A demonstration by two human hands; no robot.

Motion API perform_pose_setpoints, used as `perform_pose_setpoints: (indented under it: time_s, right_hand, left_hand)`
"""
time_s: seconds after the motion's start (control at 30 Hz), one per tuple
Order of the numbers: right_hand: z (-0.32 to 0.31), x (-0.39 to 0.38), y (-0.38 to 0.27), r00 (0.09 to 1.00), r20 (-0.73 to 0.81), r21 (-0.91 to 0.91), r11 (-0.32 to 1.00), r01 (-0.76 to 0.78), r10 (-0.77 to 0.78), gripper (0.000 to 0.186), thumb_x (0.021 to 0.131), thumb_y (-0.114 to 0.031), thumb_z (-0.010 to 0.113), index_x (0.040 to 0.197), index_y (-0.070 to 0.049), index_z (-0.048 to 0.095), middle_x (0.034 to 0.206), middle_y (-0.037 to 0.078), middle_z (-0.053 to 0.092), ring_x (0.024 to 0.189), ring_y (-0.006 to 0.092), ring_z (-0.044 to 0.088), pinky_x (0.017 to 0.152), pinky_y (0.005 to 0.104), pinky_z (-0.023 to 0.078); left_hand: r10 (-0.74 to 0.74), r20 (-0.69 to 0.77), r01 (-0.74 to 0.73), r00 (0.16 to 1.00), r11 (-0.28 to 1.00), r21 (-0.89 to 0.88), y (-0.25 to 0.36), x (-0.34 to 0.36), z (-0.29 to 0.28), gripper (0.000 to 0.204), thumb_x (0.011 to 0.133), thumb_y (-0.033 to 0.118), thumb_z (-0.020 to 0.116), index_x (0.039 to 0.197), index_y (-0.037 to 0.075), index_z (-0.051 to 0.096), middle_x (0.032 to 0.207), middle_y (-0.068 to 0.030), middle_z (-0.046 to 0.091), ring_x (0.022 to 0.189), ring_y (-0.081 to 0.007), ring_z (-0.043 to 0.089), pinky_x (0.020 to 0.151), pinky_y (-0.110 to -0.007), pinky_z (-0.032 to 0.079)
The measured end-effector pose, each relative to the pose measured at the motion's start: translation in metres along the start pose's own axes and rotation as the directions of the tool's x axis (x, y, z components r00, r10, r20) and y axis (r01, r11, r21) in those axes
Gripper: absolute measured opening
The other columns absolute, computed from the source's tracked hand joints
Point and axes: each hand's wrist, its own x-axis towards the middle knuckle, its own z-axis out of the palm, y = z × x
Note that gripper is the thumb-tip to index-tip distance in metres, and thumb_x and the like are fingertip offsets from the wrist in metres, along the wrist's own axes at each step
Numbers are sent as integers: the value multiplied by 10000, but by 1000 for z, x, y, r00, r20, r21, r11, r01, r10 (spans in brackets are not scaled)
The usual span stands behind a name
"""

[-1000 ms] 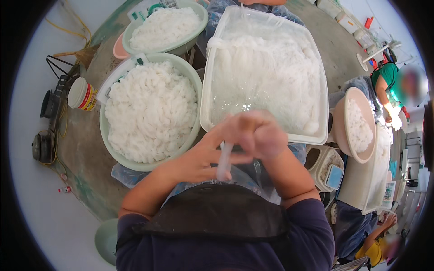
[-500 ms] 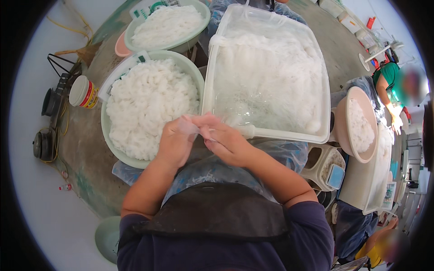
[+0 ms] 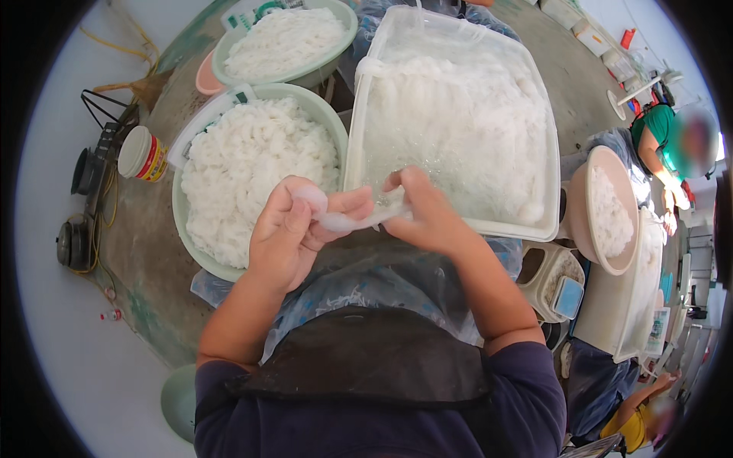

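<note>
My left hand (image 3: pixel 290 233), palm up with fingers bent, holds a translucent white fibrous strand (image 3: pixel 341 222) that loops over its fingers. My right hand (image 3: pixel 431 217) grips the strand's other end, index finger raised, at the near edge of a white plastic tray (image 3: pixel 550 164) of water and soaked white fibre. Left of the tray, a pale green basin (image 3: pixel 181 217) is heaped with white fibre clumps (image 3: pixel 252 153); a second green basin (image 3: pixel 342 23) of similar clumps is behind it.
A pink basin (image 3: pixel 592 221) of fibre and a stool (image 3: pixel 538 294) with a blue item are at right. Co-workers in green (image 3: pixel 649 126) and yellow (image 3: pixel 626 427) are at right; another's hand shows at top. A bucket (image 3: pixel 137 153), cables and dark equipment lie along the left wall.
My hands, together half a second ago, have moved apart with the strand stretched between them. My left hand has turned palm up; my right hand has risen slightly and shifted right.
</note>
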Motion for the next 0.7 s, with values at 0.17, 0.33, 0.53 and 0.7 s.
perform_pose_setpoints:
  time_s: [0.17, 0.33, 0.53, 0.7]
  right_hand:
    - [18, -9, -27, 865, 485, 628, 740, -242, -130, 171, 750, -205, 577, 787, -39, 570, 823, 158, 596, 781, 370, 577, 715, 440, 472]
    - [41, -15, -1, 966, 51, 40, 967, 252, -254, 248, 788, -256, 505, 699, -25, 489, 728, 154, 503, 704, 338, 525, 622, 409, 414]
    - [9, -7, -53, 805, 208, 507, 765, 398, -556, 193, 814, -209, 485, 743, -43, 554, 710, 143, 534, 699, 353, 531, 669, 419, 443]
    - [-9, -3, -44, 979, 166, 880, 466, -94, -117, 187, 764, -194, 586, 833, -22, 565, 888, 119, 569, 849, 249, 555, 777, 371, 447]
  left_hand:
    - [178, -208, -75, 962, 900, 428, -27, 7, 0, 180, 1048, 234, 352, 1044, 68, 420, 1111, -262, 596, 965, -262, 604, 863, -345, 489]
    - [-271, -84, 267, 959, 962, -53, 4, 8, -21, 146, 1016, 211, 462, 1053, 70, 464, 833, -155, 643, 758, -136, 550, 690, -251, 421]
    - [147, 229, -180, 962, -287, 941, -12, 19, -9, 321, 941, 254, 577, 1219, 94, 583, 1312, -216, 488, 1247, -359, 407, 1036, -472, 327]
    - [-11, 480, -417, 877, 479, 773, -38, 11, -8, 419, 908, 286, 595, 1288, 108, 592, 1463, -193, 396, 1419, -411, 233, 1134, -544, 196]
